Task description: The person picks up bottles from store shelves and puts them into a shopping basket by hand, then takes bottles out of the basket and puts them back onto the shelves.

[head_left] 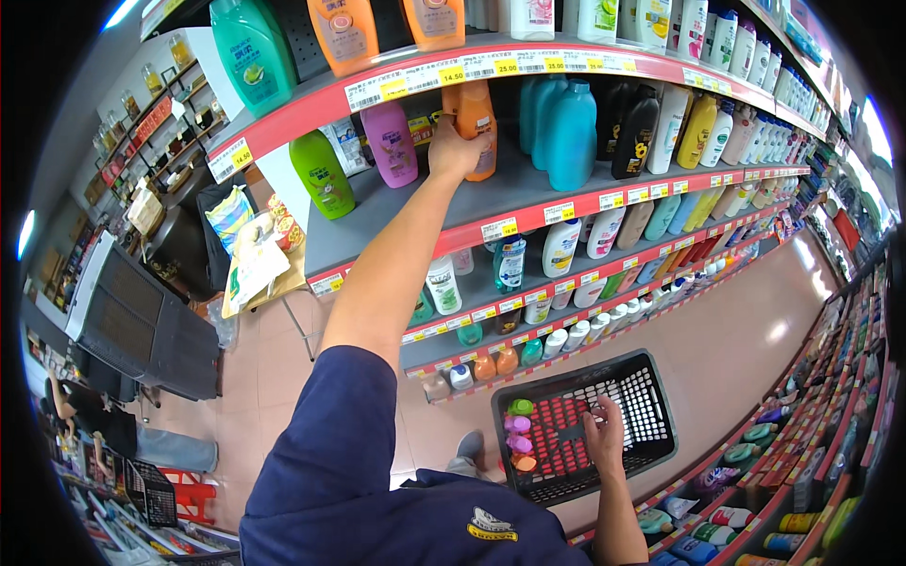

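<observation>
Up on the second shelf, my left hand [455, 151] is closed round an orange shampoo bottle [478, 127], which has another orange bottle behind it. To its left stand a purple bottle [389, 143] and a green bottle [322, 175]; several turquoise bottles [567, 137] are to its right. My right hand [605, 429] is over a dark slotted shopping basket [651, 415], fingers apart and partly curled, with nothing visible in them. Green, purple and orange bottles [519, 443] lie at the basket's left end.
A red-edged shelf [566, 52] with more bottles juts out above my left hand. Lower shelves hold bottle rows [566, 250]. Another product rack [793, 453] lines the right side. At left are a small table [274, 283] with bags, a large grey appliance [142, 311] and a person [104, 424].
</observation>
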